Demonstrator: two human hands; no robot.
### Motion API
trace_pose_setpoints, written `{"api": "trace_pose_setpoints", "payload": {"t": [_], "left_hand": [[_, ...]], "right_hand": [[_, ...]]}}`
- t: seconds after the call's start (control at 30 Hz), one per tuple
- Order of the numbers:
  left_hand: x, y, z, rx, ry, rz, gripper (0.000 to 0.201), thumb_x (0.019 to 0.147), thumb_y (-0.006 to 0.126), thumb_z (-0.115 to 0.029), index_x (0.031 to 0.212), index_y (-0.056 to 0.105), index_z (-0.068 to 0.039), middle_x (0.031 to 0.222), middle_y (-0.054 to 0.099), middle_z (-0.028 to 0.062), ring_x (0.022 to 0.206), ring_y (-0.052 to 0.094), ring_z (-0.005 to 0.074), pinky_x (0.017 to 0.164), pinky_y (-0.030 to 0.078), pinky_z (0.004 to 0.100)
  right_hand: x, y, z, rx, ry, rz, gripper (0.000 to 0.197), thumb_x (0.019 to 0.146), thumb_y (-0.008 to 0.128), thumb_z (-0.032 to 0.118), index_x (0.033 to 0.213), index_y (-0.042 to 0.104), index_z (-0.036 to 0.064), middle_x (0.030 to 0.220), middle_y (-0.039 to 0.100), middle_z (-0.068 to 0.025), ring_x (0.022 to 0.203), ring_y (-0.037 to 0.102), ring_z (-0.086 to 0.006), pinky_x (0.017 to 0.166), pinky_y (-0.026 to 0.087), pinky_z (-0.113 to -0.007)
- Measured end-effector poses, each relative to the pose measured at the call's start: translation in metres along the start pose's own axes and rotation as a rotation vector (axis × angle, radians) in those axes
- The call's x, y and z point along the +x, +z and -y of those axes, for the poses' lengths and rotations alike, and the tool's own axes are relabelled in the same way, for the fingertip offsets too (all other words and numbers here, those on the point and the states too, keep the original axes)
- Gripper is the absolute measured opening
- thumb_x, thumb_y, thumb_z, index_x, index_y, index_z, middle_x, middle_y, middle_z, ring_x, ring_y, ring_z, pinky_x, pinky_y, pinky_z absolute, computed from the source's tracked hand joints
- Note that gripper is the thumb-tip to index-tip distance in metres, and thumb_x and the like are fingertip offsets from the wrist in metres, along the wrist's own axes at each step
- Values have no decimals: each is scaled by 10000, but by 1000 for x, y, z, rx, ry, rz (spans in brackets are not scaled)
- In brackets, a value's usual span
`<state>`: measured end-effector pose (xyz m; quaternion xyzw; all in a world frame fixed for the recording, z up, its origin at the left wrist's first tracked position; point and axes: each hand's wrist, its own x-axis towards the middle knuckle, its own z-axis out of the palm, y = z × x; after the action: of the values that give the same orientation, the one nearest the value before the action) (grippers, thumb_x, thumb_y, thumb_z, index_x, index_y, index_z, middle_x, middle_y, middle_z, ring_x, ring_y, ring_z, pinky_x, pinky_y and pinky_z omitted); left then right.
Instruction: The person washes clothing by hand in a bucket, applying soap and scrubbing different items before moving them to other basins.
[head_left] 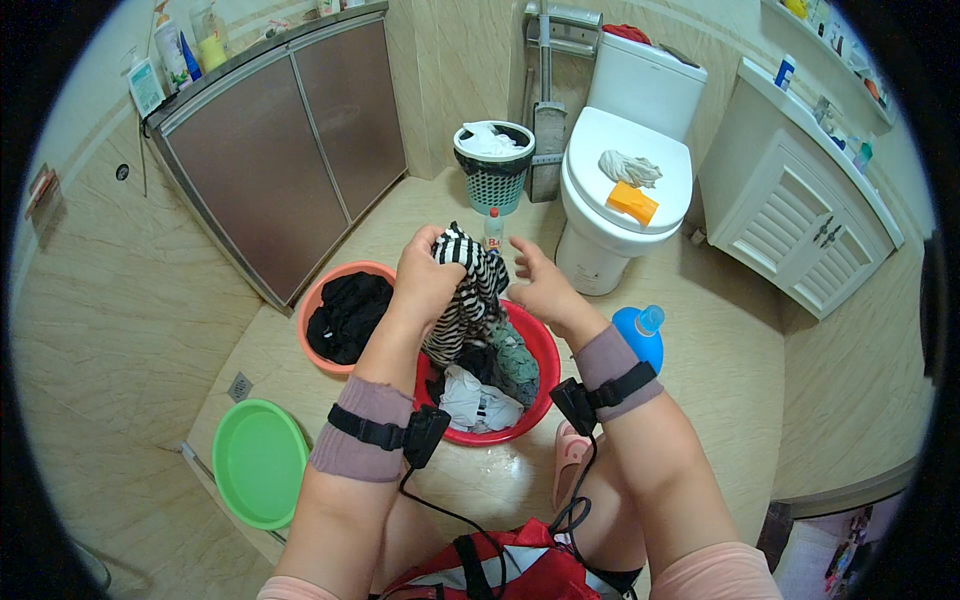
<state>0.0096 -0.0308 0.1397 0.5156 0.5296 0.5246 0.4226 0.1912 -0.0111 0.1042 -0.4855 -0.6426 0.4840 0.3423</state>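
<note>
Striped black-and-white shirt [468, 290] hung limp over the red basin [545, 350], bunched in the left hand [425, 275], fingers closed on its top. Right hand [540, 288] lay open beside it. Judged soft, wet-heavy; best gripped by gathered folds.

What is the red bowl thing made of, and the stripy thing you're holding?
The red basin looks like plastic: smooth, glossy, with an even moulded rim. The striped garment in the left hand looks like soft knitted cloth, since it hangs in limp folds; which fibre it is cannot be told.
</note>
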Motion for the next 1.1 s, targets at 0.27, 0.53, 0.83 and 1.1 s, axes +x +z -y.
{"api": "trace_pose_setpoints", "payload": {"t": [0.27, 0.53, 0.83, 1.1], "left_hand": [[-3, 4, -5, -328, -31, 113, 409, 696, 448, 112, 1076, 532, -16, 903, 610, 64, 784, 623, 152, 714, 522, 278], [-9, 15, -9, -806, 13, 218, 437, 703, 389, 130, 1105, 480, -17, 995, 586, 95, 883, 626, 169, 787, 552, 316], [-12, 21, -12, -667, 108, 314, 477, 771, 600, 34, 1207, 420, -32, 1050, 579, 61, 947, 596, 134, 856, 506, 295], [3, 20, -1, 62, 415, 172, 684, 684, 797, -171, 1227, 397, -58, 1113, 541, 97, 1028, 544, 191, 916, 445, 337]], "right_hand": [[2, 16, 6, 18, -410, 154, 1233, 581, 885, 302, 1481, 107, -23, 1484, 270, -250, 1378, 292, -317, 1121, 245, -359], [4, 28, 13, 149, -512, 107, 1142, 593, 831, 140, 1491, 132, 42, 1389, 415, -151, 1242, 453, -228, 1034, 362, -323], [-4, 26, 27, 336, -251, 94, 465, 601, 709, -10, 1046, 581, 29, 929, 633, -24, 844, 595, -128, 774, 491, -287], [1, 21, 27, 231, -376, 59, 390, 668, 711, 18, 1040, 602, 55, 966, 638, -21, 895, 589, -131, 797, 491, -307]]}}
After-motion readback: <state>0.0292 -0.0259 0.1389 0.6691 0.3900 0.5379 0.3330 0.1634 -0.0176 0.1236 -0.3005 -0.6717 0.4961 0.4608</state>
